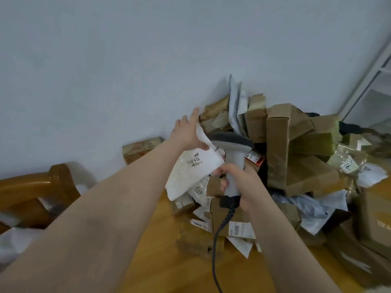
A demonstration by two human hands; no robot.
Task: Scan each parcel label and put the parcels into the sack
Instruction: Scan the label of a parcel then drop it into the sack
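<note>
Pale wall behind, wooden desk (pixel 169 261) below. With the left hand (pixel 188 134), raised before the wall, clamps the top edge of a white parcel (pixel 190 172) under the thumb, fingers stretched straight behind it. With the right hand (pixel 239 182), wraps firmly round the grip of a grey scanner (pixel 234 153), head close beside the parcel's right edge, one fingertip at the parcel's lower corner.

Looks like the scanning step for this parcel. Probably calls next for turning the printed label (pixel 195 160) squarely toward the scanner's window, then carrying the parcel off to the sack, nowhere clearly in view.

Hangs limp and crumpled between the hands above the desk: soft white plastic mailer, dark digits on the label reading upside down from here. Likely to flop and fold, so worth keeping taut for a clean read.

Further out: dark cable (pixel 218 240) trailing from the scanner down across the desk; heap of parcels (pixel 296 155), brown cartons and grey mailers, banked against the wall, seemingly a good many left to do; wooden chair (pixel 42 187) at the left.
</note>
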